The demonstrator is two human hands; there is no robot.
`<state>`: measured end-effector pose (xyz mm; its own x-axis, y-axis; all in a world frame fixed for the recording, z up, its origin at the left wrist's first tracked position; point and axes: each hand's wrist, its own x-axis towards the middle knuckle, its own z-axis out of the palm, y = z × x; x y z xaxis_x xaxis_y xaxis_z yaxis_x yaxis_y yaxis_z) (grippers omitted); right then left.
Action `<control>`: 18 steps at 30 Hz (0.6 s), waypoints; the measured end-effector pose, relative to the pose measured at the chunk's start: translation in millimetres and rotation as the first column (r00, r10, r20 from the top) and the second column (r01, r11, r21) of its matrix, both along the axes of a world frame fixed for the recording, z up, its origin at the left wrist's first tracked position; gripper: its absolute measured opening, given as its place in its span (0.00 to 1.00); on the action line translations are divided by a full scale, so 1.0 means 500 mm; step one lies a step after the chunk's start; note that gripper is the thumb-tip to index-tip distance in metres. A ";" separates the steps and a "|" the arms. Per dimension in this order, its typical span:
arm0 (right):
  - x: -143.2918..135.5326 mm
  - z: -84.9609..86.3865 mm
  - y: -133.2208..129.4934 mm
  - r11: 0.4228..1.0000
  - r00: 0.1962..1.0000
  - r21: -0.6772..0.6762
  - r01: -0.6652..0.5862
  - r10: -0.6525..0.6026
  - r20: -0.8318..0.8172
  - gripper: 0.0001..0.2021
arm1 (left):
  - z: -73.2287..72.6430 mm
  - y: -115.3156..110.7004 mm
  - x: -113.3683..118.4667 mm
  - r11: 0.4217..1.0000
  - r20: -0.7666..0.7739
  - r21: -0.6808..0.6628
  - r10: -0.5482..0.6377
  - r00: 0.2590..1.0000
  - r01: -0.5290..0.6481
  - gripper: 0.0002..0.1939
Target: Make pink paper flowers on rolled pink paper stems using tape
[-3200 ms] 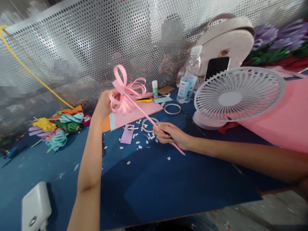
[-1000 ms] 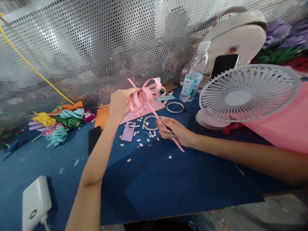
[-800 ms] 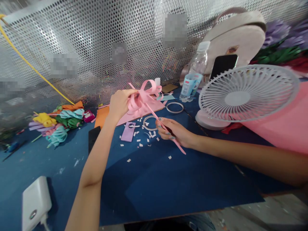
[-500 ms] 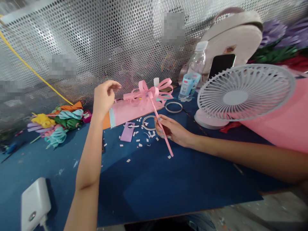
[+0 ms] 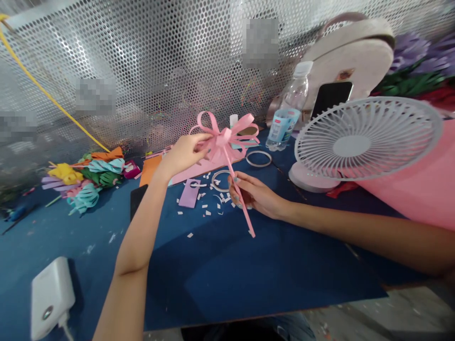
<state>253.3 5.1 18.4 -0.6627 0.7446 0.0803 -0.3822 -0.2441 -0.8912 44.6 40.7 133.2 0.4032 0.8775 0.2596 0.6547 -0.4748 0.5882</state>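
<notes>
A pink looped paper flower [image 5: 223, 138] on a thin pink stem [image 5: 245, 214] is held up over the blue table. The stem is pinched in my right hand [image 5: 254, 194], its lower end pointing toward the table's front edge. At the flower's left side is my left hand [image 5: 186, 152], its fingers at the loops; whether they grip a loop I cannot tell. Below lie a purple paper piece [image 5: 189, 194], small white scraps and a roll of tape [image 5: 221, 181]. A second ring [image 5: 259, 158] lies behind my right hand.
A grey fan [image 5: 351, 146] stands at right, beside a bottle [image 5: 284, 124] and a bag [image 5: 351, 61] with a phone. Coloured paper flowers [image 5: 85, 199] lie at left, a white power bank [image 5: 52, 298] at front left. Perforated metal [image 5: 149, 71] rises behind.
My left hand has moved right and down to the flower's loops. The flower has turned a little, its loops more spread. My right hand still holds the stem.
</notes>
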 end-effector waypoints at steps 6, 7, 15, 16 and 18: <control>-0.002 0.001 -0.004 0.999 0.999 0.032 -0.043 0.043 0.010 0.14 | -0.004 0.006 -0.004 1.000 0.121 0.003 -0.009 0.993 0.009 0.12; -0.002 0.002 -0.005 0.998 0.999 0.037 -0.048 0.048 0.014 0.14 | -0.004 0.007 -0.003 1.000 0.141 0.014 -0.010 0.990 0.008 0.11; 0.000 0.000 -0.007 0.993 0.995 0.066 -0.096 0.094 0.032 0.15 | -0.009 0.021 -0.002 0.994 0.158 0.108 0.015 0.987 -0.032 0.10; 0.000 -0.002 -0.006 0.993 0.995 0.072 -0.098 0.096 0.035 0.15 | -0.009 0.022 -0.003 0.994 0.139 0.110 0.012 0.990 -0.028 0.09; 0.000 -0.006 -0.004 0.992 0.995 0.078 -0.099 0.096 0.040 0.16 | -0.012 0.024 -0.003 0.995 0.114 0.095 0.005 0.993 -0.016 0.09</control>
